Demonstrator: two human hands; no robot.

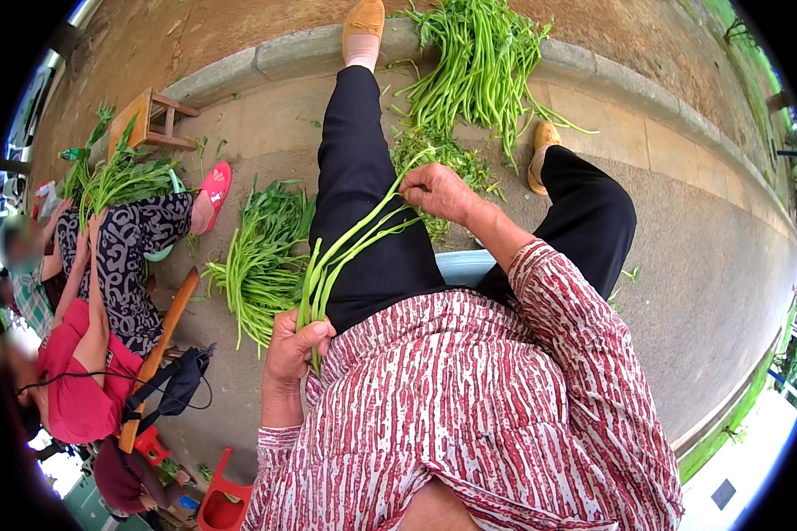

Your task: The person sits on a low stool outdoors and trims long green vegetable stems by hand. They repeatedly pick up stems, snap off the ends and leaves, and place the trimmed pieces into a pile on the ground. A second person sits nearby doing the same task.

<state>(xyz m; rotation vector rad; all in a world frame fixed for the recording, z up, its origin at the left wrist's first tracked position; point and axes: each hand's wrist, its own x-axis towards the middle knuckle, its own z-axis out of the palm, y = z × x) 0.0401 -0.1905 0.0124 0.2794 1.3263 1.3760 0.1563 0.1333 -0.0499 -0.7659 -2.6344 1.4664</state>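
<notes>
My left hand (299, 338) is closed around the lower ends of a few long green leaf-vegetable stems (316, 289), which look like water spinach. They slant across my left thigh. My right hand (442, 192) pinches the upper part of the longest stem between thumb and fingers. Beyond it, between my feet, lies a scattered heap of leaves and trimmings (438, 149). A large pile of leafless-looking stems (478, 73) rests farther out, over the kerb. To the left of my leg, a leafy bundle (265, 265) lies on the pavement.
A low stone kerb (305, 53) crosses the far side. At left, a person in a red top (83, 385) holds leafy greens (116, 179) near a wooden stool (133, 126). A wooden bench (166, 338), a black bag (182, 381) and a red plastic stool (222, 511) stand nearby.
</notes>
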